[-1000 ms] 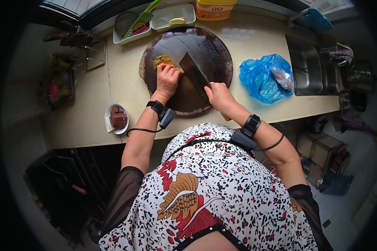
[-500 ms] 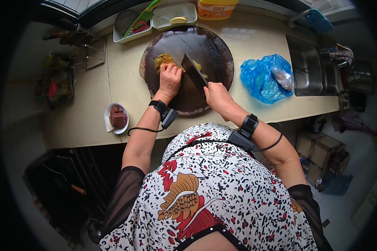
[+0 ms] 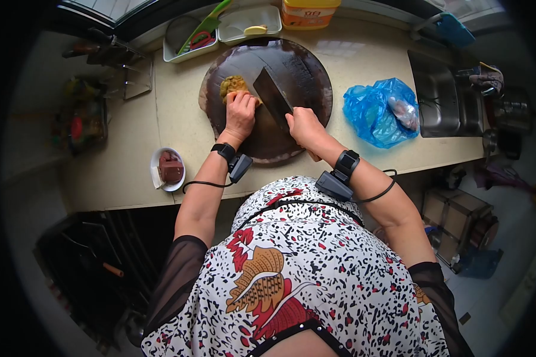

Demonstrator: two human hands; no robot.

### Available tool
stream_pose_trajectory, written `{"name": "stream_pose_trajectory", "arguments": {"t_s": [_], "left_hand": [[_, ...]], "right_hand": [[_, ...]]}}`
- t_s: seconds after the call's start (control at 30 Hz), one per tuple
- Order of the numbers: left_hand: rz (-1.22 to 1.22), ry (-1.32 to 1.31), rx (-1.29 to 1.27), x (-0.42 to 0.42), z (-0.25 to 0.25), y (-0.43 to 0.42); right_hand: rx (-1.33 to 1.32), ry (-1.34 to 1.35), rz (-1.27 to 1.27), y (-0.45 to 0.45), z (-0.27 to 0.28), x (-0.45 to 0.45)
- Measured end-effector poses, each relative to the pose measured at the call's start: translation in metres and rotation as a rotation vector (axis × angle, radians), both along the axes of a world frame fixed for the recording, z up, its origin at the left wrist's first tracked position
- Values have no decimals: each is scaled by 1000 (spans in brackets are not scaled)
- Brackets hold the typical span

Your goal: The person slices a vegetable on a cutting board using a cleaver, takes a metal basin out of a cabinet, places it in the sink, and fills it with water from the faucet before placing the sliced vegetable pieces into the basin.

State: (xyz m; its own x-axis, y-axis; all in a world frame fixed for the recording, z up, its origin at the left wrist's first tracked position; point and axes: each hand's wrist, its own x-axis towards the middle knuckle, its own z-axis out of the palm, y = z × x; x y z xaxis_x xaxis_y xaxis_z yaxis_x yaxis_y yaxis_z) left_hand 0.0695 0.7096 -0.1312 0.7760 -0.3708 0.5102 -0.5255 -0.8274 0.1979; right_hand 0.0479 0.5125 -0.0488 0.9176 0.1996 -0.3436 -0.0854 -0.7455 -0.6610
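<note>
My left hand [image 3: 240,115] presses with curled fingers on a yellowish-green clump that looks like pickled vegetable [image 3: 233,87]. The clump lies on the left part of a round, dark wooden chopping board [image 3: 304,65]. In my right hand [image 3: 307,128] is the handle of a cleaver [image 3: 272,95]. Its broad dark blade slants up and left across the board, just right of my left fingertips. The blade hides the board behind it, and I cannot tell whether its edge touches the clump.
A white bowl [image 3: 180,178] with dark red-brown blocks stands front left. To the right lie a blue plastic bag [image 3: 375,119] and a steel sink [image 3: 438,98]. Behind the board are white trays [image 3: 232,35] and an orange tub [image 3: 309,15]. A knife rack [image 3: 138,77] stands left.
My right hand and the cleaver have shifted slightly up and left, and more of the blade's face shows. Yellowish bits seen beside the blade are now hidden. My left hand stays nearly in place.
</note>
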Motion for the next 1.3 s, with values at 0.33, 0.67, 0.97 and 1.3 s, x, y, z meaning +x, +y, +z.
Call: {"name": "stream_pose_trajectory", "arguments": {"t_s": [0.33,0.67,0.97,1.3], "left_hand": [[56,61,-75,-54,8,33],[602,266,-300,-53,20,-8],[936,674,-534,-15,24,-17],[687,413,-494,-41,6,-9]], "right_hand": [[7,78,28,-22,1,-13],[39,60,63,-26,-9,-17],[40,2,95,-27,-16,-19],[45,-3,69,-34,-19,-15]]}}
